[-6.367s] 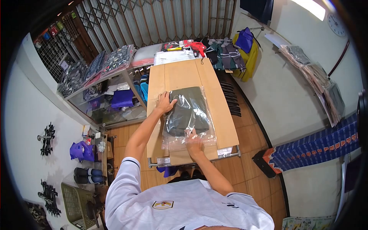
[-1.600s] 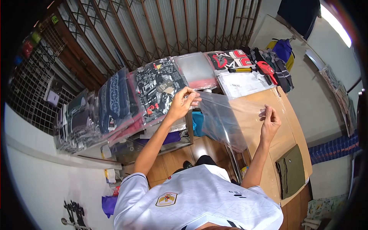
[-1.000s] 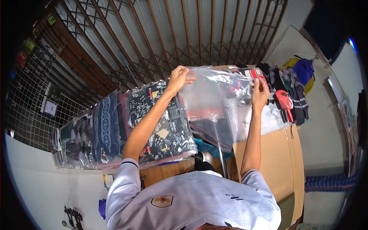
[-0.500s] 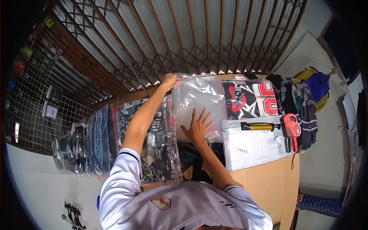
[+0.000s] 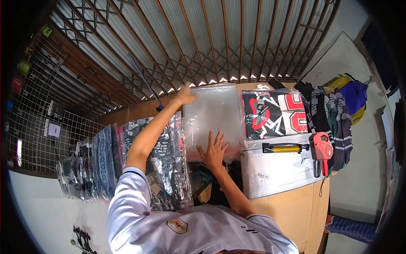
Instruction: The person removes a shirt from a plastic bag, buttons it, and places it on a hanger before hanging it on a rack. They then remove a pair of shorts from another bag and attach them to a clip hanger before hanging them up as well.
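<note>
A stack of clear plastic bags [image 5: 211, 108] lies flat in front of me, between the packed garments. My left hand [image 5: 185, 95] is at the far left corner of these bags, its fingers apart and slightly blurred. On the near edge of the bags rests my right hand [image 5: 214, 153], palm down with the fingers spread. Just right of the bags is a black, white and red printed garment [image 5: 277, 113] in a clear bag. Dark printed garments in plastic [image 5: 163, 158] lie along the left side of the bags, under my left forearm.
A red label gun [image 5: 321, 147] and a yellow-and-black tool [image 5: 284, 148] lie on a white plastic package [image 5: 270, 171] at right. Folded garments [image 5: 336, 114] line the right end. A metal lattice gate [image 5: 237, 51] stands behind the table; wire mesh [image 5: 31, 114] is on the left.
My left hand has loosened from the corner of the bags, its fingers now apart. The bags lie flatter and smoother. My right hand has shifted slightly nearer to me.
</note>
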The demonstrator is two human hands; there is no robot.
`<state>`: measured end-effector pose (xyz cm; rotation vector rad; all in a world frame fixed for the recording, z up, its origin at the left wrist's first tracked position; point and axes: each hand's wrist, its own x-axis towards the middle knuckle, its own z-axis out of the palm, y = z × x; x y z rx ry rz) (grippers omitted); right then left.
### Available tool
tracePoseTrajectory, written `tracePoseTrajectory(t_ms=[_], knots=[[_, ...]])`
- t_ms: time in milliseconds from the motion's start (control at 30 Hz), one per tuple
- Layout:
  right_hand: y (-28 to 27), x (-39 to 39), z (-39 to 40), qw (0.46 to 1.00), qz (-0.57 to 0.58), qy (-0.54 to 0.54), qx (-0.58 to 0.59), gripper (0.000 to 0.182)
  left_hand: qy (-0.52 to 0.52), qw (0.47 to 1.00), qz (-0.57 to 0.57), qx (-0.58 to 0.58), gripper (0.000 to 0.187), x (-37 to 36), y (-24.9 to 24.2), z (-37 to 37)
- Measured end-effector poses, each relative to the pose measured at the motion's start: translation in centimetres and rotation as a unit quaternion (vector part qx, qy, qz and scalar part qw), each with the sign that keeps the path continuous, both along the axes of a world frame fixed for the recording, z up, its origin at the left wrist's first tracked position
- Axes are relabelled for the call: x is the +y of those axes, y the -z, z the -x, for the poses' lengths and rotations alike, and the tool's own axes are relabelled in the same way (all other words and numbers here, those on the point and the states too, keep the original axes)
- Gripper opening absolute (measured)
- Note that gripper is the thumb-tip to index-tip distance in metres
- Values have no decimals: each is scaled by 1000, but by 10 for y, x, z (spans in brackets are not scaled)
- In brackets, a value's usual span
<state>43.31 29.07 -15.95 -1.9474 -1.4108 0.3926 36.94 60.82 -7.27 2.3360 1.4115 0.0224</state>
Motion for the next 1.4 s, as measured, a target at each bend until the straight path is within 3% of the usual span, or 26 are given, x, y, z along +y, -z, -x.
tracePoseTrajectory(t_ms=[67,133,200,300,567,667,767,833,933,1033,1100,1233,1300,1400], knots=[[-11,-3,-6,999,-21,33,7,89,161,985,-47,32,80,-23,13,3],[-14,-3,-12,997,-28,67,21,80,204,974,69,70,78,-85,-11,-2],[-12,-2,-17,994,-24,100,42,76,239,939,170,179,83,-143,-24,0],[12,1,-20,985,-63,83,141,73,230,894,216,318,101,-183,-9,5],[-7,-24,-23,996,-9,81,28,75,178,852,183,457,167,-168,62,5],[10,-27,-24,994,-28,94,55,75,181,850,183,459,164,-183,21,-3],[10,-29,-29,995,-50,84,26,73,228,845,89,476,158,-204,21,-2],[3,-33,-30,996,-38,80,-18,71,249,870,158,395,148,-234,9,3],[-5,-44,-31,993,10,94,-70,70,371,843,160,355,144,-257,77,17],[2,-48,-30,987,66,131,-58,75,383,796,220,415,139,-257,56,19],[2,-49,-28,988,50,135,-58,74,407,791,212,404,137,-255,42,17],[1,-67,-18,993,-11,99,-65,68,392,840,150,344,123,-272,9,19],[0,-86,-4,992,-39,88,-82,61,418,862,96,271,107,-286,-13,31],[-11,-135,29,994,-35,104,-21,58,410,899,109,112,98,-322,-48,61]])
